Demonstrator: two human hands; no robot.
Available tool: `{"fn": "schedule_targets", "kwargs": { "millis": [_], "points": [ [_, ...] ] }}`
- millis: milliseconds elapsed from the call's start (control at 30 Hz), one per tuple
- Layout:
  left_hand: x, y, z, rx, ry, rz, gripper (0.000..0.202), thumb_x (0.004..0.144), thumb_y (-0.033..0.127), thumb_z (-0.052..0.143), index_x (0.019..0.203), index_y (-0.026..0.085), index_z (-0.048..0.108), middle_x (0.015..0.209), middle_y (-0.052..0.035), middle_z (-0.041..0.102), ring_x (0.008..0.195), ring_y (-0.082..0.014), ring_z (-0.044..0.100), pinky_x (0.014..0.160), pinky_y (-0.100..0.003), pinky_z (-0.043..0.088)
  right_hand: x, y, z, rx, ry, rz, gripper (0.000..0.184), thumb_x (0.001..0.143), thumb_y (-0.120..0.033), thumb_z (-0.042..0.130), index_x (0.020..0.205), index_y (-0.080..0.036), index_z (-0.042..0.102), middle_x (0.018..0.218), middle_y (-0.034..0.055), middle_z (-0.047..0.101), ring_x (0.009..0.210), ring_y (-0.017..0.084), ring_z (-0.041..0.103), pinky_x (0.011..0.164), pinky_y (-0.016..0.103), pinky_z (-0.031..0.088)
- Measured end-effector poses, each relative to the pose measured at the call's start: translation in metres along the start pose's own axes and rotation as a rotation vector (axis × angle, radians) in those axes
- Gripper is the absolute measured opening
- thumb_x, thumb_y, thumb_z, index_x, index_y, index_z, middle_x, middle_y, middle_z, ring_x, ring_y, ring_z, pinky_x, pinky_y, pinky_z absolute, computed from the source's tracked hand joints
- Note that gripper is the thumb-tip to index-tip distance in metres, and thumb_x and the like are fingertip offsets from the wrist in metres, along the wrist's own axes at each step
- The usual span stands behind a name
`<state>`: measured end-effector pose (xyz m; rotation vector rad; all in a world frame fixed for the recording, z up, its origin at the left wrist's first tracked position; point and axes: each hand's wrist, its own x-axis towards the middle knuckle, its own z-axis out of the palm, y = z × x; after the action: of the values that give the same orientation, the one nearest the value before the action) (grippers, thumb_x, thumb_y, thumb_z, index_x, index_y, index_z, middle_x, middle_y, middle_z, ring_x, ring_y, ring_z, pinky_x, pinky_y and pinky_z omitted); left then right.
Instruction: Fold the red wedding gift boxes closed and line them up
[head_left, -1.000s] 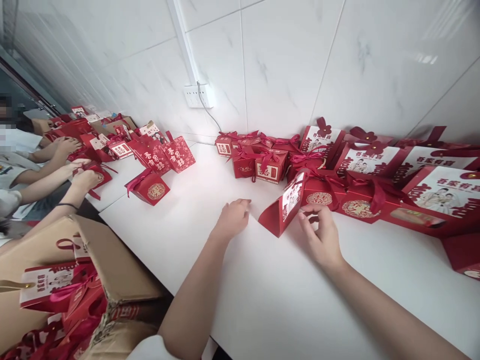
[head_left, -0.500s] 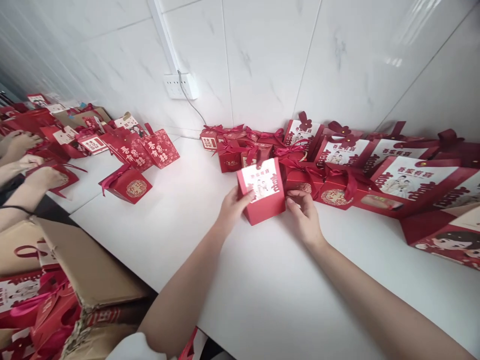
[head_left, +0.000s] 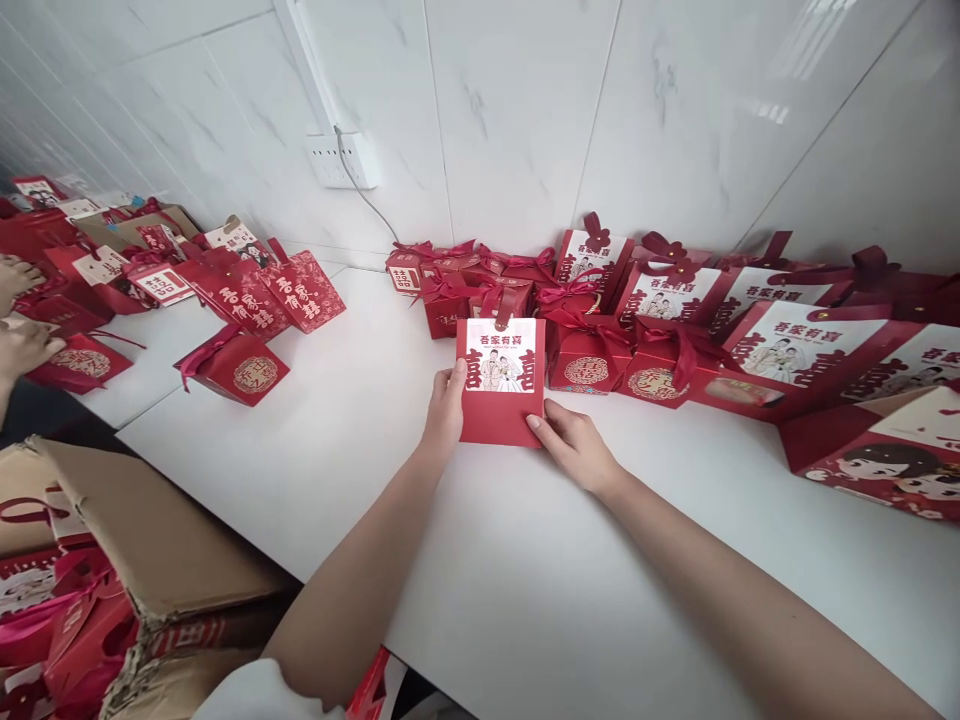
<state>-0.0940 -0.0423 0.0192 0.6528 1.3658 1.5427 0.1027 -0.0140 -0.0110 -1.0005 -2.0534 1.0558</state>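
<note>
A small red gift box (head_left: 500,385) with a white picture panel of a couple stands on the white table (head_left: 525,580), its front facing me. My left hand (head_left: 445,412) grips its left side, thumb on the front edge. My right hand (head_left: 574,450) touches its lower right corner with the fingertips, fingers bent around the edge. Right behind the box stand more red boxes with ribbons (head_left: 589,355).
A row of larger red gift bags (head_left: 795,345) lines the tiled wall to the right. Red boxes (head_left: 236,365) and bags (head_left: 300,290) sit at the left. Another person's hands (head_left: 22,340) work at far left. An open cardboard carton (head_left: 150,560) stands lower left. A wall socket (head_left: 341,160) with a cable is above.
The red box has been turned from side-on to face me and pulled closer. My left hand came from the table onto its left side; my right hand dropped to its lower corner.
</note>
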Motion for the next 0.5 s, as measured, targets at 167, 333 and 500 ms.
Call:
{"fn": "schedule_targets", "kwargs": {
  "millis": [167,333,500],
  "points": [
    [0.002,-0.002,-0.002,0.121,0.128,0.072,0.051,0.074,0.069,0.067,0.090,0.024,0.048,0.092,-0.0021,0.068,0.079,-0.0191,0.068,0.066,-0.030,0.054,-0.001,-0.004,-0.002,-0.004,-0.021,-0.029,0.043,0.096,-0.059,0.041,0.077,-0.022,0.052,0.075,0.0022,0.064,0.068,0.019,0.057,0.063,0.030,0.043],
    [0.005,0.001,-0.004,0.152,0.002,0.136,0.049,0.081,0.068,0.059,0.087,0.020,0.063,0.091,-0.0071,0.073,0.091,-0.0248,0.070,0.073,-0.031,0.056,-0.003,0.000,-0.001,0.204,-0.023,-0.023,0.040,0.102,-0.053,0.032,0.082,-0.023,0.049,0.071,-0.0008,0.063,0.064,0.016,0.061,0.067,0.030,0.046],
    [0.011,0.011,-0.006,-0.095,-0.050,0.073,0.043,0.085,0.055,0.063,0.104,0.017,0.070,0.104,-0.0090,0.075,0.101,-0.0268,0.070,0.087,-0.036,0.057,-0.003,-0.001,0.003,0.468,0.176,-0.036,0.029,0.098,-0.051,0.049,0.088,-0.023,0.047,0.071,-0.0039,0.061,0.055,0.012,0.061,0.058,0.027,0.045]
  ]
}}
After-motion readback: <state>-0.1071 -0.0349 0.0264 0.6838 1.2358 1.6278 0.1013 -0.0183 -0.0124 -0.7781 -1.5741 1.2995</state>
